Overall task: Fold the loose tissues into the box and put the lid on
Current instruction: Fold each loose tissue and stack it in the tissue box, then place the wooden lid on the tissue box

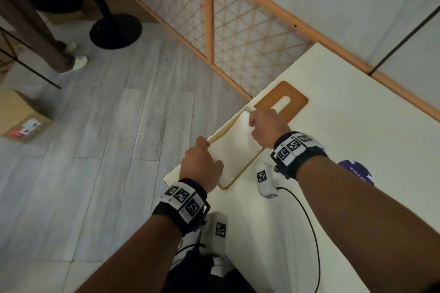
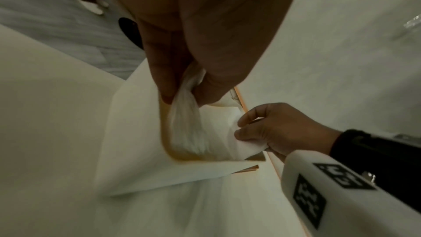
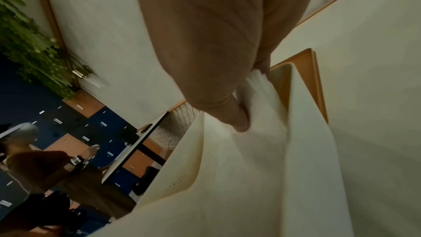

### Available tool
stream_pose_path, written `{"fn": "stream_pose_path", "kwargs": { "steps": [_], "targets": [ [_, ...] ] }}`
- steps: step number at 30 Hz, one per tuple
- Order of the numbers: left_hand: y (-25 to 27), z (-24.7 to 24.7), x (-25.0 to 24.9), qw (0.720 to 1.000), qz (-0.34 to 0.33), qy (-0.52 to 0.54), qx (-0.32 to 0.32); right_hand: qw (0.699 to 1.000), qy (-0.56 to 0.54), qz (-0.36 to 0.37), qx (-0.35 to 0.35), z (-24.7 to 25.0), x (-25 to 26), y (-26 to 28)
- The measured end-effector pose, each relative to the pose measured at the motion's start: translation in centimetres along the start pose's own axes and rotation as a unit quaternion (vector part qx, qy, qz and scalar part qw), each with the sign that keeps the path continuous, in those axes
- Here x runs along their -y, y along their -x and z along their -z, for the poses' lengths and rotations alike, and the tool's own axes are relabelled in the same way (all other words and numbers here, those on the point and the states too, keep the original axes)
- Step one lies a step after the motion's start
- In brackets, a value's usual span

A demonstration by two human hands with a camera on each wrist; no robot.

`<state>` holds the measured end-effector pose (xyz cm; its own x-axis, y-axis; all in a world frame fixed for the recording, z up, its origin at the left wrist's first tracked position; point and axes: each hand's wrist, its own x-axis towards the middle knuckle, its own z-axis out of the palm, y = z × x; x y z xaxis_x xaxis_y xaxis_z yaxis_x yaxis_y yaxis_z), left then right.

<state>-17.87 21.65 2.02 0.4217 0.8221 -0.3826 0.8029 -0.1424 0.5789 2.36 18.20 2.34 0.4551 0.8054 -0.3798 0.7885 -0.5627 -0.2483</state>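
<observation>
A cream tissue box point(image 1: 241, 172) stands open at the table's left edge, with white tissues point(image 1: 234, 147) inside. In the left wrist view, my left hand point(image 2: 182, 95) pinches a bunched tissue point(image 2: 189, 129) just inside the near corner of the box wall point(image 2: 136, 132). My right hand point(image 1: 252, 126) pinches the tissues at the far end of the box. The right wrist view shows its fingers point(image 3: 241, 123) curled into the tissue point(image 3: 257, 143). Flat on the table just beyond the box lies the wooden lid point(image 1: 294, 95) with its slot.
The box sits close to the left edge of the cream table point(image 1: 345, 126). A lattice partition point(image 1: 238, 31) runs behind. A purple object point(image 1: 357, 171) lies by my right forearm. On the floor are a cardboard box point(image 1: 21, 121), a black table base point(image 1: 115, 31) and a person's feet point(image 1: 76, 60).
</observation>
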Motion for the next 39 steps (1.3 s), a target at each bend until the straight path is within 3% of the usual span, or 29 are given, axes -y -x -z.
{"fn": "stream_pose_path", "kwargs": {
  "steps": [9, 11, 13, 15, 18, 21, 23, 25, 27, 29, 31, 32, 34, 39],
  "targets": [
    [-0.6, 0.1, 0.6, 0.978, -0.055, -0.199, -0.003, 0.988, 0.150, 0.028, 0.016, -1.5, 0.6, 0.1],
    [-0.2, 0.2, 1.2, 0.976, -0.108, -0.184, -0.038, 0.980, 0.194, 0.046, -0.013, -1.9, 0.2, 0.2],
    [0.1, -0.5, 1.8, 0.960, -0.212, -0.174, -0.061, 0.972, 0.225, 0.069, -0.025, -2.2, -0.2, 0.3],
    [0.3, -1.4, 1.9, 0.939, -0.258, -0.223, -0.039, 0.975, 0.205, 0.089, -0.011, -2.8, -0.4, 0.3],
    [0.5, -2.2, 1.5, 0.932, -0.222, -0.286, 0.014, 0.989, 0.123, 0.074, 0.046, -3.3, 0.1, 0.7],
    [0.3, -2.4, 1.6, 0.930, -0.216, -0.295, 0.024, 0.991, 0.094, 0.063, 0.070, -3.7, 0.3, 1.0],
    [0.6, -2.0, 2.0, 0.945, -0.224, -0.236, -0.020, 0.996, 0.050, 0.068, -0.001, -3.1, -0.1, 1.2],
    [1.0, -1.3, 2.7, 0.966, -0.189, -0.131, -0.115, 0.991, -0.006, 0.053, -0.126, -1.9, -0.8, 1.3],
    [1.3, -0.8, 3.7, 0.988, -0.081, -0.016, -0.132, 0.984, -0.083, -0.004, -0.158, -0.4, -2.2, 0.8],
    [1.6, -0.8, 3.7, 0.987, 0.084, 0.129, -0.035, 0.986, -0.132, -0.069, -0.073, 0.4, -3.4, 0.1],
    [1.8, -1.8, 3.4, 0.934, 0.206, 0.288, 0.051, 0.990, -0.119, -0.081, -0.009, 0.5, -4.3, -0.3],
    [1.8, -2.3, 3.3, 0.915, 0.232, 0.323, 0.067, 0.992, -0.100, -0.074, -0.005, 0.3, -4.4, -0.3],
    [1.6, -3.0, 3.4, 0.923, 0.228, 0.303, 0.063, 0.995, -0.082, -0.054, -0.011, -0.3, -4.5, -0.1],
    [2.2, -0.6, 2.8, 0.981, 0.113, 0.153, 0.042, 0.991, -0.113, -0.024, -0.070, -0.5, -4.9, 3.4]
  ]
}}
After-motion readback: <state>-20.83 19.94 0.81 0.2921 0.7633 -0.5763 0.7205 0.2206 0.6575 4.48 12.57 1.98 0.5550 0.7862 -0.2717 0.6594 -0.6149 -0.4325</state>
